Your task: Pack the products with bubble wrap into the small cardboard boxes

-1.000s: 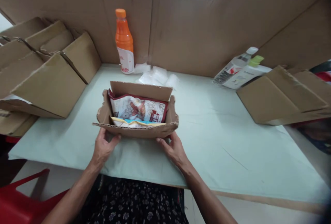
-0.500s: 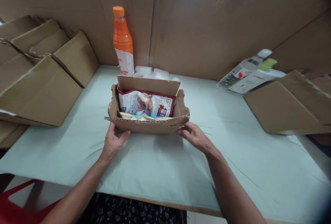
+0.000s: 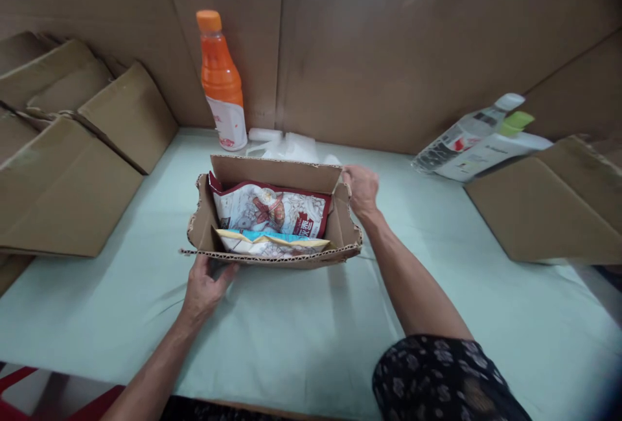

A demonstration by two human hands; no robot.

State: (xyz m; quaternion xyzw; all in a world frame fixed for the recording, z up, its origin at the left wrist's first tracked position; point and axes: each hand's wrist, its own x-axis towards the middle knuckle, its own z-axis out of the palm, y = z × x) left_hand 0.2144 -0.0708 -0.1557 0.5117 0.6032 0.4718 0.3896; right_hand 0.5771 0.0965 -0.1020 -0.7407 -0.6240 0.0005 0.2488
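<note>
A small open cardboard box (image 3: pixel 286 263) stands on the cloth in front of me. Inside lean a dark-red-edged food pouch (image 3: pixel 272 208), printed with red dates, and a blue and yellow packet (image 3: pixel 272 244) against the near wall. My left hand (image 3: pixel 207 288) grips the box's near left corner, thumb along the front wall and the other fingers partly hidden behind the box. At the far right corner, my right hand (image 3: pixel 362 188) is closed on the box's edge, with its fingertips mostly hidden.
An orange bottle (image 3: pixel 222 84) stands behind the box, beside crumpled clear plastic (image 3: pixel 296 147). More cardboard boxes (image 3: pixel 72 188) are on the left. At right, a clear bottle (image 3: pixel 466 133) and a white bottle with a green cap (image 3: pixel 490 155) lean near another carton (image 3: pixel 549 207). Cardboard walls back the pale green tablecloth (image 3: pixel 272 343).
My right hand has moved from the box's near right corner to its far right corner and closed there. The box appears slightly lower and more of the packets shows. My left hand stays at its corner.
</note>
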